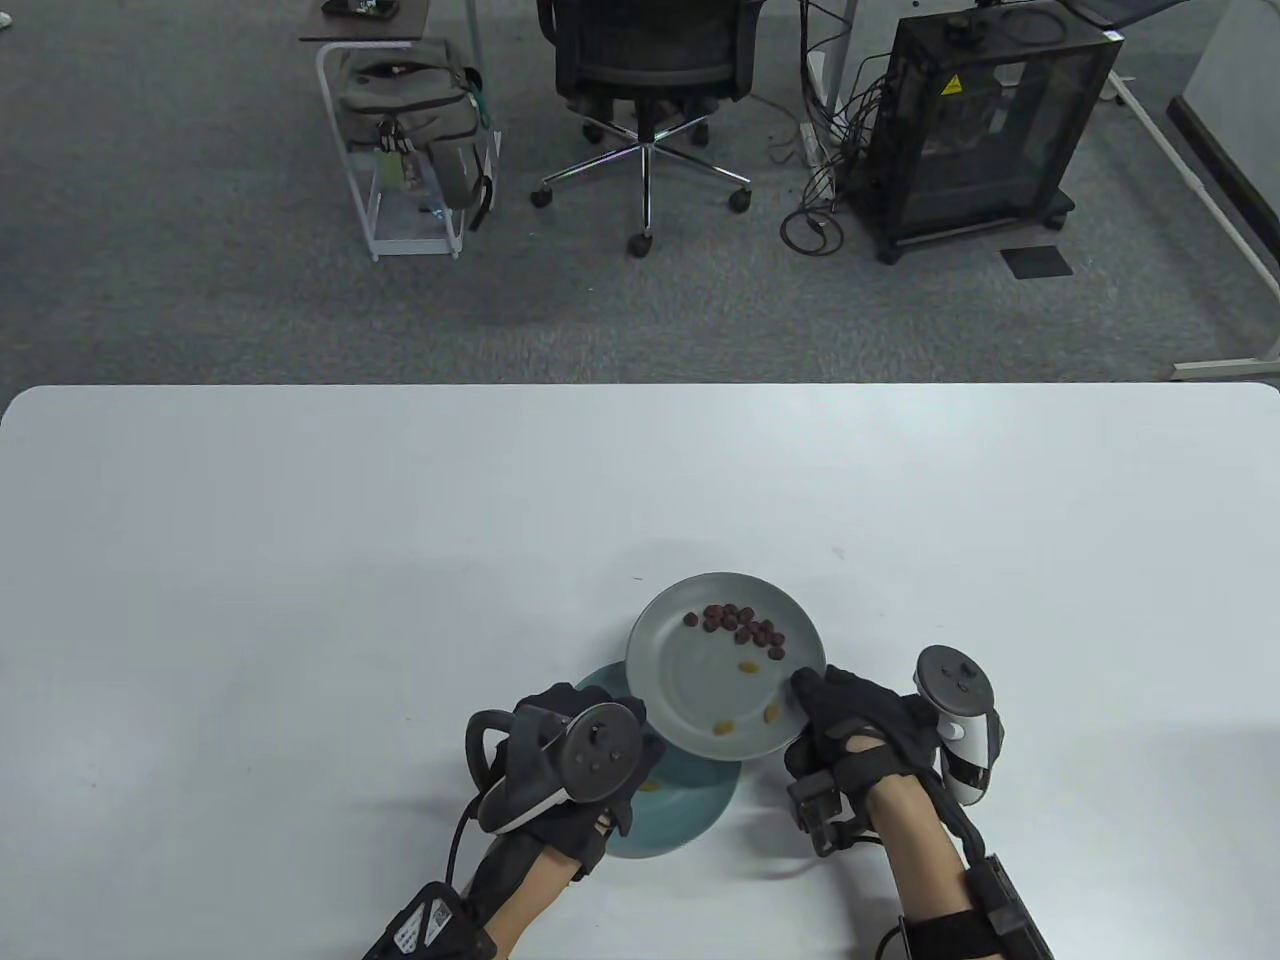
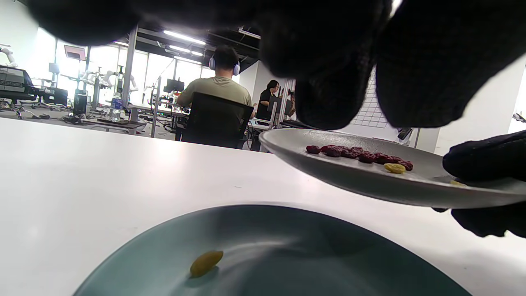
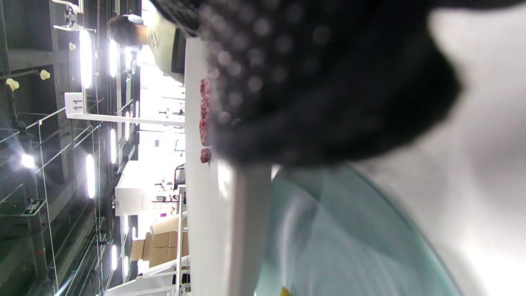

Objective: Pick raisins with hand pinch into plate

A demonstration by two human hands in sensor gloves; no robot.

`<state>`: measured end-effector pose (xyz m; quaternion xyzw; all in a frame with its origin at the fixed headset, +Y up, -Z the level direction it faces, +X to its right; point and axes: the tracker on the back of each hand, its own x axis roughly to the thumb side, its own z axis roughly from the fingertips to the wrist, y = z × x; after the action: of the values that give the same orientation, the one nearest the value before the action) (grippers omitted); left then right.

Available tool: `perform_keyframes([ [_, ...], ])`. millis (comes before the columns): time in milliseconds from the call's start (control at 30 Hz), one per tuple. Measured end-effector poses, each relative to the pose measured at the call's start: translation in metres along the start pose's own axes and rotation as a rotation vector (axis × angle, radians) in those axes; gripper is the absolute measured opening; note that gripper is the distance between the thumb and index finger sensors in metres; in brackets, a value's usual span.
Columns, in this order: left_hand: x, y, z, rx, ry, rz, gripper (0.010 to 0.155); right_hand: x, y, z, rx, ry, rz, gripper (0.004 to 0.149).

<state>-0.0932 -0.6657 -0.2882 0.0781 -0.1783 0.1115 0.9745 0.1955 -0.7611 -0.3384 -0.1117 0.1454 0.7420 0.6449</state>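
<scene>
A grey plate [image 1: 690,690] is lifted and tilted, partly over a teal plate [image 1: 690,800] on the white table. My right hand [image 1: 815,700] grips the grey plate's near right rim, thumb on top; the left wrist view shows this grip [image 2: 485,164]. The grey plate carries a cluster of dark red raisins [image 1: 745,625] and three yellow raisins [image 1: 748,666]. One yellow raisin [image 2: 206,263] lies in the teal plate [image 2: 287,246]. My left hand [image 1: 630,740] hovers over the teal plate, its fingertips [image 2: 328,111] apart and holding nothing.
The white table [image 1: 300,600] stretches left and back. Beyond its far edge stand an office chair [image 1: 645,90], a white cart with a bag [image 1: 410,130] and a black cabinet [image 1: 990,120] on the carpet.
</scene>
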Motion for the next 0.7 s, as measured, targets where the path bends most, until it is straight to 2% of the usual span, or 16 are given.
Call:
perform_keyframes([
  [367,0.009,-0.012,-0.002,-0.035,-0.022,-0.009,0.052,0.002,0.034,0.006,0.087,-0.001,0.041,0.052],
  [700,0.012,-0.020,-0.003,-0.067,-0.024,-0.025,0.051,0.004,0.046,0.010,0.107,-0.009,0.051,0.052],
])
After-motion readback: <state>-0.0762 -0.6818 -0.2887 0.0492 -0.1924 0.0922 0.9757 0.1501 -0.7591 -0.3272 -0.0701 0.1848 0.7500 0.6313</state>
